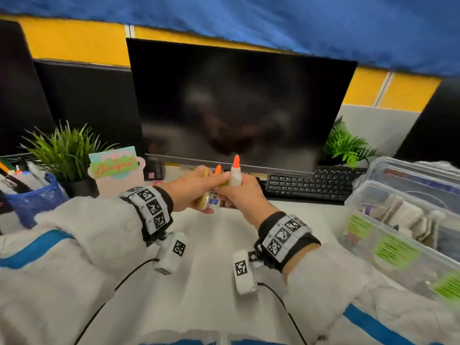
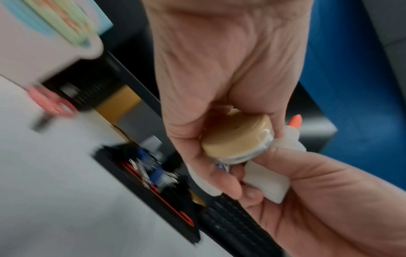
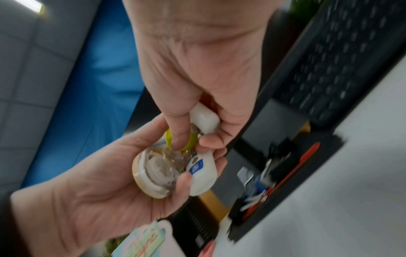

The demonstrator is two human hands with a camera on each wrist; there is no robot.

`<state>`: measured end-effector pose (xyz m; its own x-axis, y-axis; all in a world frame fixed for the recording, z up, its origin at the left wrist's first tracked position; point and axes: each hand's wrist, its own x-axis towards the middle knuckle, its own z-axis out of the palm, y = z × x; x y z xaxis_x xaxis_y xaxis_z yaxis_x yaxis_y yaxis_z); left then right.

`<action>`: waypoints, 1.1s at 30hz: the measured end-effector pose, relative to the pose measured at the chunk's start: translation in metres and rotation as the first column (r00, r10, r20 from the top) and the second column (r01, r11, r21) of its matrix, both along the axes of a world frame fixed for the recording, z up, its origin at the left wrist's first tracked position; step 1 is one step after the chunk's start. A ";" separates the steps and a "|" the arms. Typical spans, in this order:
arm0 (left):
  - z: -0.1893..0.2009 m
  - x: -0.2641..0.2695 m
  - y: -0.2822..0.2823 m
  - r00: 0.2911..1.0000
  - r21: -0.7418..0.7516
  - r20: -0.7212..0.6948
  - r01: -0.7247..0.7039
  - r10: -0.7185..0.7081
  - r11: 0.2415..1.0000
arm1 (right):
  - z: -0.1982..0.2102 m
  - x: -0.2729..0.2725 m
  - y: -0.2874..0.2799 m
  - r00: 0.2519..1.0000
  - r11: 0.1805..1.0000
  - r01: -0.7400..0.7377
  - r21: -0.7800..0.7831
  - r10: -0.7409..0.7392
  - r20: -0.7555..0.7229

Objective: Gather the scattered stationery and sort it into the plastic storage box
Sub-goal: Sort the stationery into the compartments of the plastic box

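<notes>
Both hands meet above the desk in front of the monitor. My left hand (image 1: 199, 195) grips a small round jar (image 2: 237, 137) with a tan lid, and a white glue bottle (image 3: 201, 170) with a blue label sits against its fingers. My right hand (image 1: 239, 195) holds a second white glue bottle (image 1: 235, 176) with an orange tip, upright. Its thumb presses on a yellow-green ring (image 3: 190, 140) between the two hands. The clear plastic storage box (image 1: 388, 247) with green labels stands at the right edge of the desk, apart from both hands.
A dark monitor (image 1: 236, 105) and black keyboard (image 1: 311, 183) lie behind the hands. A black tray (image 2: 153, 194) of clips and pink scissors (image 2: 54, 102) rest under the monitor. A blue pen cup (image 1: 34, 197), plant (image 1: 64, 155) and name card (image 1: 114, 168) stand at left.
</notes>
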<state>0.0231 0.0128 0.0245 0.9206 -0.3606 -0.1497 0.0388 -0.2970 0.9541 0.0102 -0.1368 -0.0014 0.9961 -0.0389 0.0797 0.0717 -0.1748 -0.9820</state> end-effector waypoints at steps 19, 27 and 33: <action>0.041 -0.051 -0.214 0.946 -0.294 0.100 0.325 -0.309 0.899 | 0.064 -0.122 -0.196 0.902 0.919 0.388 -0.068 -0.363 0.232; 0.039 -0.060 -0.280 0.862 -0.066 0.343 0.419 -0.374 0.906 | 0.103 -0.148 -0.299 0.724 0.441 0.578 0.687 -0.666 -0.182; 0.018 -0.063 -0.313 0.851 -0.075 0.338 0.449 -0.401 0.890 | 0.115 -0.147 -0.346 0.648 0.579 0.758 0.299 -0.718 -0.254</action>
<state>-0.0395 -0.3002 0.0424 0.6625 -0.7223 0.1983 -0.3591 -0.0740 0.9304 -0.1366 -0.4828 0.1139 0.6110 -0.7682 -0.1911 -0.0199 0.2265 -0.9738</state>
